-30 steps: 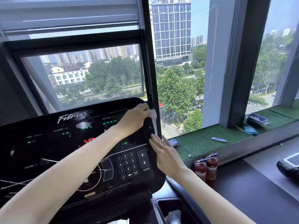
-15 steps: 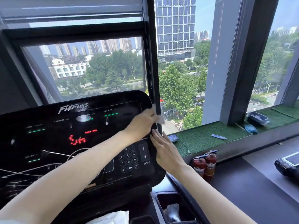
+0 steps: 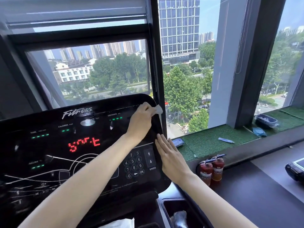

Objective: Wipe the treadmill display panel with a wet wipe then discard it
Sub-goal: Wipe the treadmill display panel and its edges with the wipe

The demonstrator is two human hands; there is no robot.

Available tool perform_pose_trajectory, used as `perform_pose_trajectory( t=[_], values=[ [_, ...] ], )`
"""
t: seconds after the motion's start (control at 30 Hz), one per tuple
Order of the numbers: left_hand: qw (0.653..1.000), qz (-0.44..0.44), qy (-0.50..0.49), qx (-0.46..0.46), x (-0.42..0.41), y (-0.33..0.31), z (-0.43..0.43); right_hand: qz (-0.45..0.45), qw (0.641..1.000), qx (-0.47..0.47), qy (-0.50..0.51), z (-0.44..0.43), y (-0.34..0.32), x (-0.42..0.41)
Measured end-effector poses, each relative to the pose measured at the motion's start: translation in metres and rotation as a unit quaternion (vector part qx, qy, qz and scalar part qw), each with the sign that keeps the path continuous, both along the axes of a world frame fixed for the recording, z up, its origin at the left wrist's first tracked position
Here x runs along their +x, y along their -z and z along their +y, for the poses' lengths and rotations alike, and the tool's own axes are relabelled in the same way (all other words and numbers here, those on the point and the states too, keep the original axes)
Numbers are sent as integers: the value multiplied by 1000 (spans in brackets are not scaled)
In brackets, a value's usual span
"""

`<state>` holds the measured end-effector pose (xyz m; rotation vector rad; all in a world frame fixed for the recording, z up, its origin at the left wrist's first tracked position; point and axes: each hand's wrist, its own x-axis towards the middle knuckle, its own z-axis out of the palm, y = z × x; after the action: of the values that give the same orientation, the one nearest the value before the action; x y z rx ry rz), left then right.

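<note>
At the top-right corner of the panel (image 3: 105, 134), the fingers (image 3: 145, 108) of the L hand (image 3: 139, 124) are curled over the wipe (image 3: 157, 110) and press it to the glossy black face. A white flap sticks out past the knuckles toward the edge. The wipe is bunched rather than spread, prob. so pressure lands on one small patch and can follow the rounded corner. The L forearm crosses the whole panel diagonally from bottom-left, so this looks like the far end of the reach. The R hand (image 3: 171, 157) holds nothing: its fingers (image 3: 162, 142) are straight and close together, laid flat along the panel's right edge just above the keypad (image 3: 134, 164), w/ the palm on the rim. My guess is it's bracing the console so it doesn't rock under the rubbing. The two hands are close, w/ the R fingertips just below the L wrist. The task looks mid-wipe. The right corner is getting attention, the left half shows streaks and glare, and I can't tell if it's been cleaned. Nothing's been discarded yet. Below the panel's bottom-right corner is a tray (image 3: 166, 209) w/ sth. crumpled inside, maybe a spot for the used wipe, but that's unclear. Beyond the right edge are the green sill (image 3: 213, 140) and two extinguishers (image 3: 212, 170).
</note>
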<state>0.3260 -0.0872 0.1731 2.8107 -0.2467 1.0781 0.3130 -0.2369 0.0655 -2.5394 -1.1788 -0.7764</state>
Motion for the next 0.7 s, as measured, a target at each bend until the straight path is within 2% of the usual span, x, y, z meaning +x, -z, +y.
perform_pose_trajectory(
  t=[0.03,0.13,0.2,0.27,0.3,0.37,0.43,0.47,0.53,0.6,0.63,0.7],
  values=[
    [1000,-3,0,5,-2,4,-3,2,1000,-2,3,1,1,-1],
    [982,93,105,123,-18,23,-14,9,1000,-15,4,-1,-2,-2],
    [991,84,74,76,-13,12,-8,16,1000,-16,3,-3,-3,-3],
    [1000,6,0,-27,-3,1,0,29,1000,2,0,-4,1,-7],
    [999,-12,-16,-46,-1,0,2,34,999,11,-2,-4,4,-9],
    [999,17,28,32,-8,12,-1,33,999,6,-12,-6,11,-13],
    [981,107,102,128,-25,26,-8,26,999,-10,-17,-10,17,-17],
    [974,136,106,148,-28,26,-7,24,1000,-8,-14,-11,20,-18],
    [987,96,60,114,-16,18,-2,29,999,12,-2,-12,23,-18],
    [999,32,3,24,-10,14,-2,41,999,24,7,-10,25,-17],
    [999,30,0,23,-10,16,-5,44,999,25,10,-9,27,-17],
    [986,104,66,116,-17,33,-14,37,999,19,11,-9,30,-15]
  ],
)
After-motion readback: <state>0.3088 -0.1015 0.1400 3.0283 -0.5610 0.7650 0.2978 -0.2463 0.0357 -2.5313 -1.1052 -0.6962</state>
